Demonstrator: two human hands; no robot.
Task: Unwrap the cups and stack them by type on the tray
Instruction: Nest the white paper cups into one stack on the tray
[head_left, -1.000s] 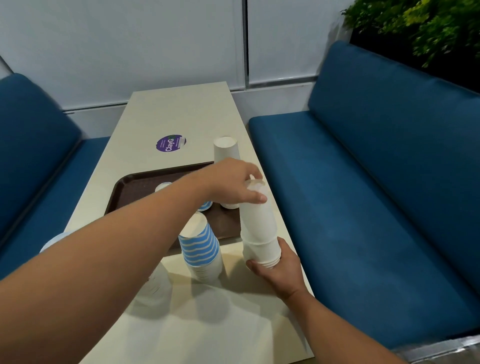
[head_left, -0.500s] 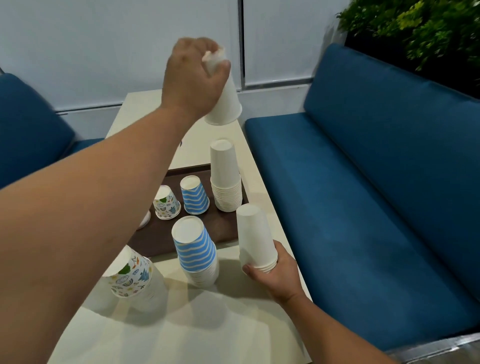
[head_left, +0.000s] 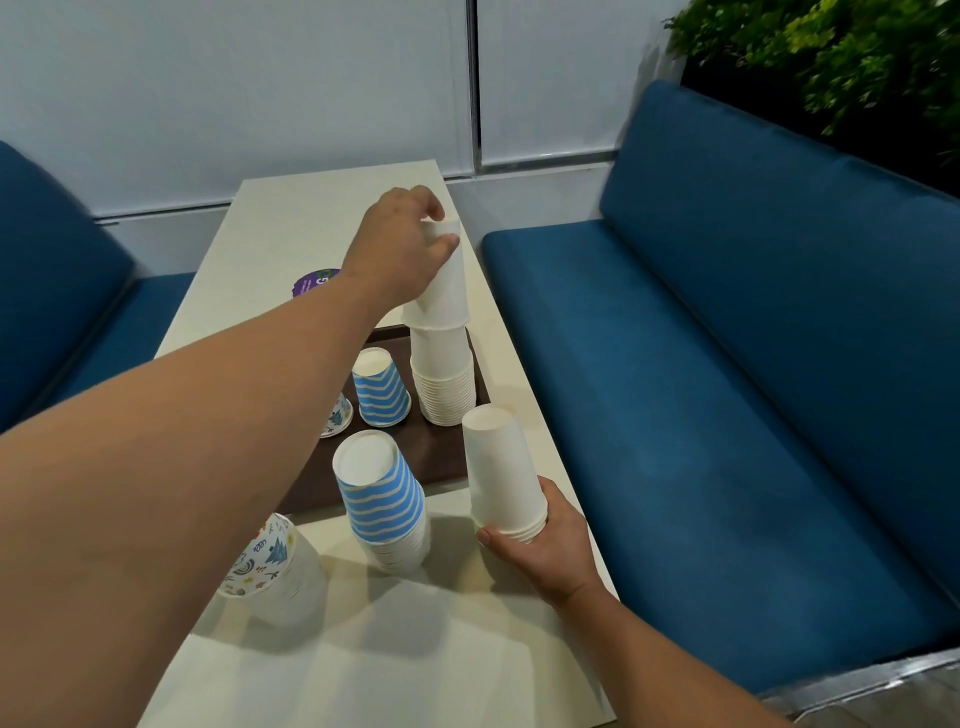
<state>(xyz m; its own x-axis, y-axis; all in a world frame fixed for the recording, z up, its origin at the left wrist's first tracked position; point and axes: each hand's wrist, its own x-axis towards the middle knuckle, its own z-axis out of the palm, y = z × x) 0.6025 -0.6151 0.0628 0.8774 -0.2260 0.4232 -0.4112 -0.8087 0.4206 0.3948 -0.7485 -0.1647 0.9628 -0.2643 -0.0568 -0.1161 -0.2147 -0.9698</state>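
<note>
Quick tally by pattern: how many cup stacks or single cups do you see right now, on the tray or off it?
Plain white: 2, tray stack under the left hand, table stack in the right hand
Blue striped: 2, tray, table
Printed: 2, tray, table
Total: 6
</note>
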